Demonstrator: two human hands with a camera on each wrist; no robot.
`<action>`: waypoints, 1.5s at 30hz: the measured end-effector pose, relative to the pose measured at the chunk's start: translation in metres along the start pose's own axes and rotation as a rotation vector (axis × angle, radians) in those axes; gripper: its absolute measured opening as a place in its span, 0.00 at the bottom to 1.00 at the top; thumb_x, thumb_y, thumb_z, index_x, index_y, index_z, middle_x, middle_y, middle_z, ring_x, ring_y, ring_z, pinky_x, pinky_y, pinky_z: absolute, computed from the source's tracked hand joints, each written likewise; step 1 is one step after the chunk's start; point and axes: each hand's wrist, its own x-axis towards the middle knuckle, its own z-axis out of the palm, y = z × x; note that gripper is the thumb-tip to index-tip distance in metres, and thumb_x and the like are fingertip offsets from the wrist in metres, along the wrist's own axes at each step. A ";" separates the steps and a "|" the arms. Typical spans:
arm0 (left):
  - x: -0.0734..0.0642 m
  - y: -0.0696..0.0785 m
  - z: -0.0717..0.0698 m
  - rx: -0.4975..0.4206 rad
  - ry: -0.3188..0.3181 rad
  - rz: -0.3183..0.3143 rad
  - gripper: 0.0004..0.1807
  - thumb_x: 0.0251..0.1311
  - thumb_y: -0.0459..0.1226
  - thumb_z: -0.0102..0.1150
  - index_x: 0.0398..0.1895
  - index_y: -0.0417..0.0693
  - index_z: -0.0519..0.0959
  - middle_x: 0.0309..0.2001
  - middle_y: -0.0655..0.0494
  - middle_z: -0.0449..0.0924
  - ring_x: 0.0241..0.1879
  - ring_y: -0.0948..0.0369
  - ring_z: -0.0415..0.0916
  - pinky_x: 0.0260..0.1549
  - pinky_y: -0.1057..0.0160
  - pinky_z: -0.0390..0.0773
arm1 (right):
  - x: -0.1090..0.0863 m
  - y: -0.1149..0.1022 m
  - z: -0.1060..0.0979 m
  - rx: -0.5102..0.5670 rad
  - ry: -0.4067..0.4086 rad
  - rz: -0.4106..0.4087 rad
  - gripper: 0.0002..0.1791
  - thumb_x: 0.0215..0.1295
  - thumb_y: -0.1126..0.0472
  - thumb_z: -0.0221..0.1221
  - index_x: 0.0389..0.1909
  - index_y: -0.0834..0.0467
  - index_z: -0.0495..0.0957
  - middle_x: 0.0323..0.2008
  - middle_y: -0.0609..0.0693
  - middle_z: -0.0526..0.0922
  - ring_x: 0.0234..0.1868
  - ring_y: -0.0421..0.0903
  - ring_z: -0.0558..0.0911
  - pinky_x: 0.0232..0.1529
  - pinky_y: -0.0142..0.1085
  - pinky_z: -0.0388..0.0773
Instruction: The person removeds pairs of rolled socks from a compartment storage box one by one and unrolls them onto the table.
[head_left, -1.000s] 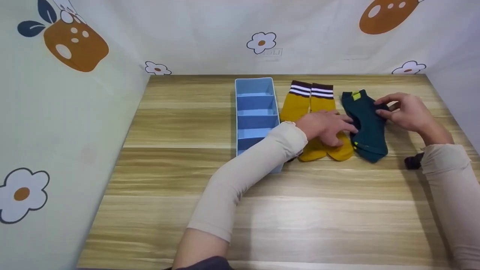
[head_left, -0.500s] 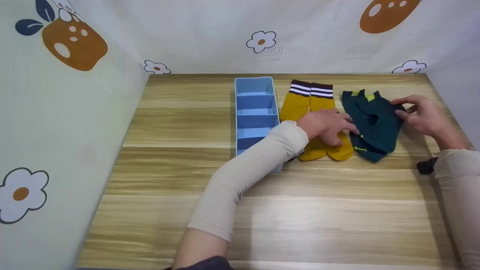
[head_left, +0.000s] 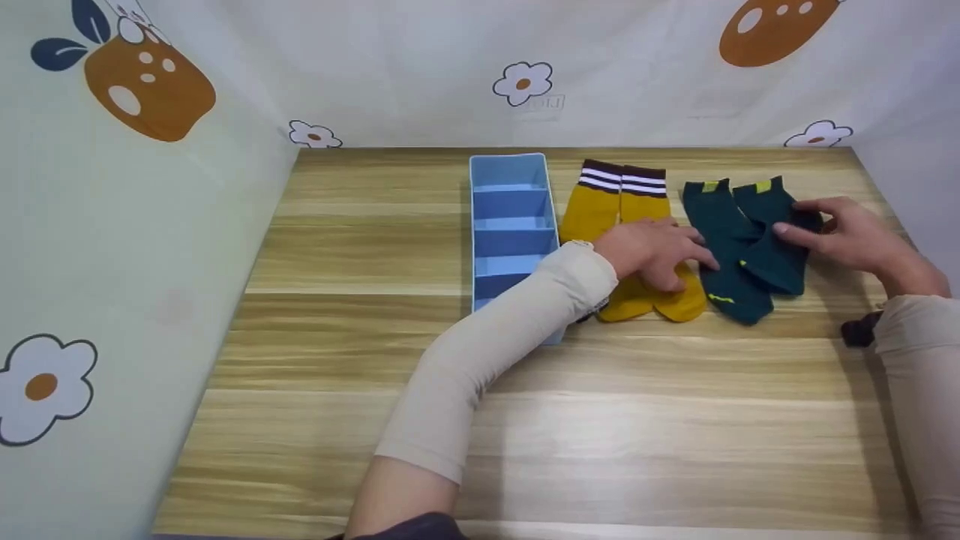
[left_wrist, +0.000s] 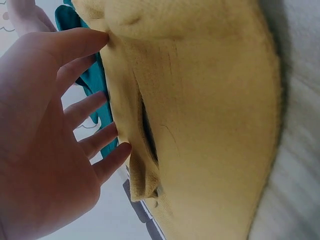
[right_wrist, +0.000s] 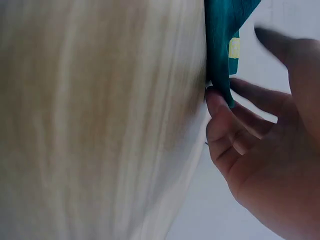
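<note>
Two mustard socks (head_left: pixel 587 214) with striped dark cuffs lie side by side. My left hand (head_left: pixel 649 251) lies over them, fingers extended, fingertips reaching the edge of the left dark green sock (head_left: pixel 720 240). In the left wrist view its fingers look spread and relaxed beside the mustard fabric. To the right, a second green sock (head_left: pixel 776 262) with a yellow tab partly overlaps the first, its lower part bent. My right hand (head_left: pixel 847 232) is at this sock's outer edge. In the right wrist view its fingertips touch the green fabric (right_wrist: pixel 220 50), while the blurred thumb stands apart.
A blue divided box (head_left: pixel 512 191) stands left of the mustard socks, its near end hidden by my left forearm. A small black object (head_left: pixel 860 330) shows by the right sleeve. Patterned cloth walls (head_left: pixel 420 82) border the wooden table (head_left: pixel 360 337).
My right hand has moved right, drawing the upper green sock off the lower one, so both now show separately. Its thumb has spread away from the fingers. My left hand has stayed put.
</note>
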 end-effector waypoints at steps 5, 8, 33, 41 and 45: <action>0.000 0.001 0.000 0.002 -0.003 -0.007 0.34 0.82 0.58 0.45 0.85 0.90 0.49 0.90 0.72 0.34 0.88 0.58 0.40 0.86 0.54 0.48 | -0.001 -0.006 -0.002 -0.038 -0.114 -0.026 0.56 0.71 0.39 0.69 0.82 0.72 0.56 0.79 0.85 0.48 0.77 0.83 0.53 0.73 0.80 0.54; -0.001 0.001 0.001 0.000 0.005 -0.006 0.34 0.82 0.57 0.45 0.85 0.89 0.49 0.90 0.72 0.35 0.88 0.58 0.40 0.86 0.55 0.48 | -0.005 -0.007 -0.004 -0.070 -0.155 -0.037 0.58 0.68 0.42 0.73 0.83 0.71 0.54 0.79 0.85 0.46 0.77 0.85 0.52 0.72 0.81 0.53; -0.004 0.004 0.000 -0.024 0.015 -0.026 0.34 0.81 0.56 0.48 0.85 0.87 0.52 0.89 0.74 0.37 0.87 0.59 0.41 0.86 0.56 0.46 | 0.011 -0.027 0.004 -0.121 -0.061 -0.183 0.29 0.86 0.54 0.50 0.77 0.68 0.69 0.77 0.79 0.62 0.78 0.82 0.59 0.74 0.77 0.56; -0.010 0.004 0.003 0.004 0.055 -0.039 0.34 0.80 0.57 0.48 0.85 0.86 0.53 0.89 0.72 0.42 0.87 0.57 0.43 0.84 0.58 0.46 | 0.014 -0.023 0.007 -0.062 -0.005 -0.175 0.30 0.89 0.52 0.44 0.80 0.67 0.65 0.79 0.78 0.60 0.79 0.81 0.58 0.75 0.77 0.53; -0.012 0.004 0.004 0.004 0.075 -0.050 0.34 0.80 0.59 0.48 0.85 0.85 0.54 0.89 0.73 0.44 0.85 0.58 0.45 0.84 0.60 0.47 | 0.005 -0.021 0.009 -0.044 0.085 -0.253 0.29 0.80 0.59 0.57 0.75 0.69 0.70 0.74 0.78 0.68 0.75 0.80 0.66 0.72 0.76 0.60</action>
